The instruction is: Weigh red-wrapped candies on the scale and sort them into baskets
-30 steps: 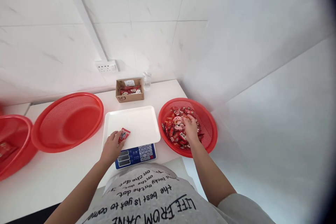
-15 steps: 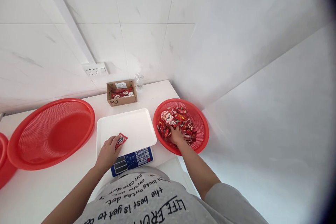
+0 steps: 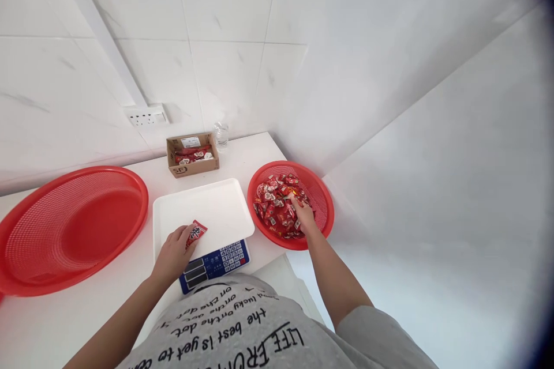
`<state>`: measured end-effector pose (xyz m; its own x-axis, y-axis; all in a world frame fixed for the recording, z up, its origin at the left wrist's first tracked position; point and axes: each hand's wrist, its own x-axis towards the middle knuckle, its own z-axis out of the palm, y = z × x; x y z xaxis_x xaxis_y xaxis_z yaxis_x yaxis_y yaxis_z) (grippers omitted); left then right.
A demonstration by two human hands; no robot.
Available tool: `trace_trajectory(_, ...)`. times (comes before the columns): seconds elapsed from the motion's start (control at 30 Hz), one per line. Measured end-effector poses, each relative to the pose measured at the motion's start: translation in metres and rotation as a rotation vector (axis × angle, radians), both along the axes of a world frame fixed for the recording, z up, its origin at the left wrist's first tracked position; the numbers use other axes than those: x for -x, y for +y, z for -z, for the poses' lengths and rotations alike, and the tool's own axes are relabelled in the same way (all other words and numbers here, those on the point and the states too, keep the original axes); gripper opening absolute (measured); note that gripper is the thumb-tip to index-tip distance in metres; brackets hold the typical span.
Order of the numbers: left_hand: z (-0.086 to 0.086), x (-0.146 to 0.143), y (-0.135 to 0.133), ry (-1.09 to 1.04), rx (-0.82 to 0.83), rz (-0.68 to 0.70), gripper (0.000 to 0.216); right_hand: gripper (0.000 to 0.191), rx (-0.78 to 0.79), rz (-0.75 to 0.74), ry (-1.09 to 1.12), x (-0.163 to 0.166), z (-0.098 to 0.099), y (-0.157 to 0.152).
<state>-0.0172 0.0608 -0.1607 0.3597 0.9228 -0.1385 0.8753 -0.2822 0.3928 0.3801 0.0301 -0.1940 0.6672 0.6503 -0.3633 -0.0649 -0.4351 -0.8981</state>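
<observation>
My left hand (image 3: pixel 175 249) is closed on a small red packet (image 3: pixel 197 232) with white and dark print, at the near left part of the white tray (image 3: pixel 216 199) of a weighing scale. Below the tray shows the scale's blue panel (image 3: pixel 214 259) with its keys and dark displays. To the right, my right hand (image 3: pixel 304 214) reaches into a red mesh basket (image 3: pixel 325 207) among many red wrapped packets (image 3: pixel 277 210). Its fingers are bent together at the packets; what they hold, if anything, I cannot make out.
Behind the scale a small cardboard box (image 3: pixel 194 168) holds red packets, beside a clear plastic container (image 3: pixel 221 134). A larger red basket (image 3: pixel 138 196) stands at left on the white table (image 3: pixel 236 155). A socket (image 3: pixel 147 116) sits on the tiled wall.
My right hand has shifted up and right within the basket, and the packets under it lie differently. My left hand keeps its packet at the tray. The view has turned slightly.
</observation>
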Motion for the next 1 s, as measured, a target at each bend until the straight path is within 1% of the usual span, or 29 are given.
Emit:
trace_trajectory(0.07,0.0,0.0,0.001,-0.005,-0.004,0.007,0.046,0.051,-0.028,0.115,0.236,-0.001,-0.004,0.001)
trace_trajectory(0.13,0.001,0.0,0.001,-0.015,-0.018,0.011,0.046,0.05,-0.031,0.182,0.467,0.0,-0.008,0.003)
trace_trajectory(0.23,0.002,0.001,0.0,-0.03,-0.03,0.012,0.045,0.039,-0.06,0.235,0.68,0.002,-0.011,0.004)
trace_trajectory(0.33,0.002,0.002,-0.001,-0.037,-0.014,0.016,0.046,0.027,-0.094,0.242,0.723,0.002,-0.011,0.004)
trace_trajectory(0.43,0.003,0.002,-0.002,-0.052,-0.014,0.019,0.045,0.02,-0.119,0.244,0.635,-0.002,-0.012,0.003)
trace_trajectory(0.53,0.004,0.002,-0.002,-0.07,-0.021,0.02,0.044,0.017,-0.138,0.262,0.522,-0.008,-0.014,0.003)
trace_trajectory(0.63,0.006,0.003,-0.001,-0.084,-0.022,0.012,0.043,0.01,-0.161,0.183,0.385,-0.01,-0.02,0.003)
trace_trajectory(0.7,0.007,0.002,-0.001,-0.091,-0.024,0.008,0.042,0.012,-0.192,0.105,0.314,-0.005,-0.028,0.004)
trace_trajectory(0.77,0.006,0.001,-0.001,-0.094,-0.024,0.008,0.041,0.018,-0.194,0.044,0.307,0.009,-0.038,0.005)
trace_trajectory(0.87,0.004,-0.001,-0.003,-0.09,-0.032,0.004,0.039,0.027,-0.113,-0.103,0.299,0.047,-0.052,0.008)
trace_trajectory(0.93,0.003,-0.002,-0.005,-0.08,-0.046,-0.005,0.039,0.033,-0.069,-0.252,0.263,0.08,-0.059,0.01)
trace_trajectory(1.0,0.002,-0.002,-0.007,-0.067,-0.06,-0.017,0.04,0.036,-0.062,-0.395,0.256,0.112,-0.064,0.013)
